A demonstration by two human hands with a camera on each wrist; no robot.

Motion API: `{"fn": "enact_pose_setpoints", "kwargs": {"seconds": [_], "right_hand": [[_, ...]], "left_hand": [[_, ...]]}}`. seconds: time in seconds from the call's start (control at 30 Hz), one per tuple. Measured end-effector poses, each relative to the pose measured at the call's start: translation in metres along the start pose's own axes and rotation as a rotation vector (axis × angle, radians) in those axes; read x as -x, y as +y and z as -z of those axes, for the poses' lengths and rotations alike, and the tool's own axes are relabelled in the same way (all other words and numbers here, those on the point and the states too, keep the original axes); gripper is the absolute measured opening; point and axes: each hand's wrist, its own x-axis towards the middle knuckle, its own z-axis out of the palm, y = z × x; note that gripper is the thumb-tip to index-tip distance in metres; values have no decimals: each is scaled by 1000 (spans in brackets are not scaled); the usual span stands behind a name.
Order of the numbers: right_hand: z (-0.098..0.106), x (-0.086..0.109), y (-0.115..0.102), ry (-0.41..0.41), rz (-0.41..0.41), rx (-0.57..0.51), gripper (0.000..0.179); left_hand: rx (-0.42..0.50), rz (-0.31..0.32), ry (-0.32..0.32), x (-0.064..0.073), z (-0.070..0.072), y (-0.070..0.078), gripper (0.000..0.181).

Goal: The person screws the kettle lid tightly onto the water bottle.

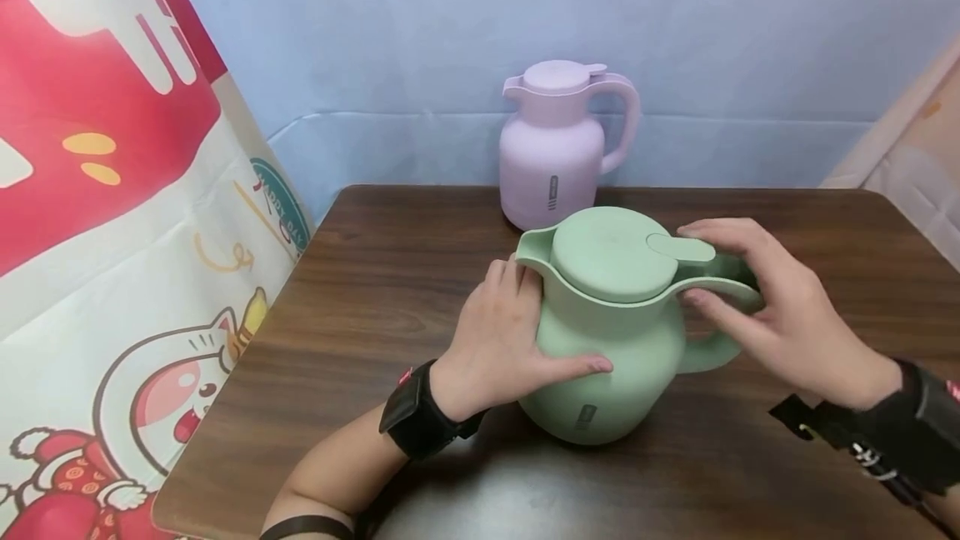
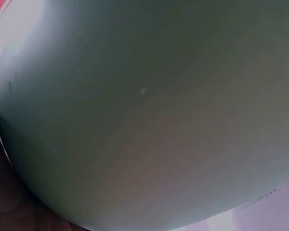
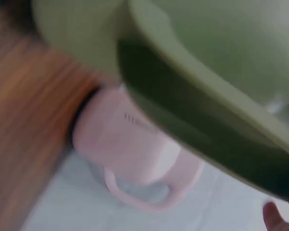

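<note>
A pale green thermos jug [image 1: 607, 357] with a round lid [image 1: 615, 252] is near the table's middle, spout to the left and handle [image 1: 712, 348] to the right. My left hand [image 1: 498, 340] grips the left side of its body, thumb across the front and fingers partly hidden behind the neck. With thumb and fingers on either side, my right hand [image 1: 780, 302] holds the top of the handle beside the lid's lever [image 1: 681, 248]. The jug's green body [image 2: 149, 115] fills most of the left wrist view. Whether its base touches the table cannot be told.
A lilac thermos jug [image 1: 551, 157] stands at the table's back edge, behind the green one, handle to the right. Under both is a dark wood-grain table [image 1: 405, 273]. Pale blue cloth [image 1: 375, 48] hangs behind it, and a printed cartoon cloth [image 1: 135, 290] hangs at the left.
</note>
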Motion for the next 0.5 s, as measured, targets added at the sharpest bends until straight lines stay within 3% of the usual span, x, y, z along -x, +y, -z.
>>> {"fn": "enact_pose_setpoints", "kwargs": {"seconds": [0.07, 0.23, 0.37, 0.5], "right_hand": [[-7, 2, -4, 102, 104, 118, 57], [-32, 11, -12, 298, 361, 327, 46], [-47, 29, -18, 258, 476, 372, 53], [-57, 47, -18, 166, 474, 371, 61]], "left_hand": [[27, 8, -9, 1, 0, 1, 107], [167, -39, -53, 13, 1, -2, 109], [145, -211, -40, 33, -5, -12, 119], [7, -434, 140, 55, -18, -25, 107]]}}
